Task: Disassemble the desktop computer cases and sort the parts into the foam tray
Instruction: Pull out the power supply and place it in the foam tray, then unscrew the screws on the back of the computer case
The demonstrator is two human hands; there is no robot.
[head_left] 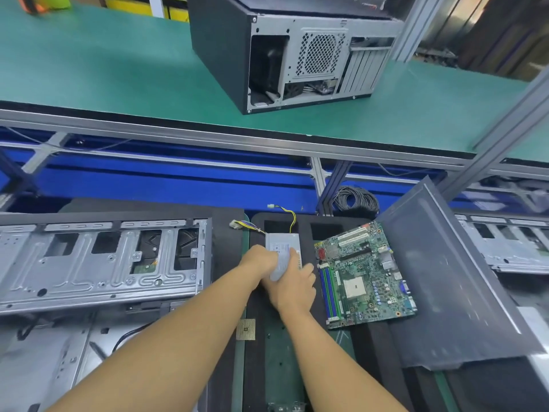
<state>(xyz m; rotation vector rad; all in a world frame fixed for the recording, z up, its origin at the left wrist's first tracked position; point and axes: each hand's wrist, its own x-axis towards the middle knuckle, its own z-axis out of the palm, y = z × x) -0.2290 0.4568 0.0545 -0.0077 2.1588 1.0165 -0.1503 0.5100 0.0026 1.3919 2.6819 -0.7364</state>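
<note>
Head view: I am seating the power supply (282,252) beside the motherboard (364,275), left hand (261,261) and right hand (295,285) gripping it; level release likely next.

Green bench (118,84), black computer case (297,52) on it

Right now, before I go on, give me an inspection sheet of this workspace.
Surface: black foam tray on a green bench mat.
Job's things: power supply over the tray; motherboard lies on the tray to its right; stripped chassis at the left; another case on the upper green shelf.
Clutter: loose processor chip by the tray's left edge; grey panel at the right.
Grippers: left hand and right hand both grip the power supply.
Cables: supply wires trail away from the person; grey cable coil behind the tray.
Surroundings: aluminium frame; second chassis far right.
</note>
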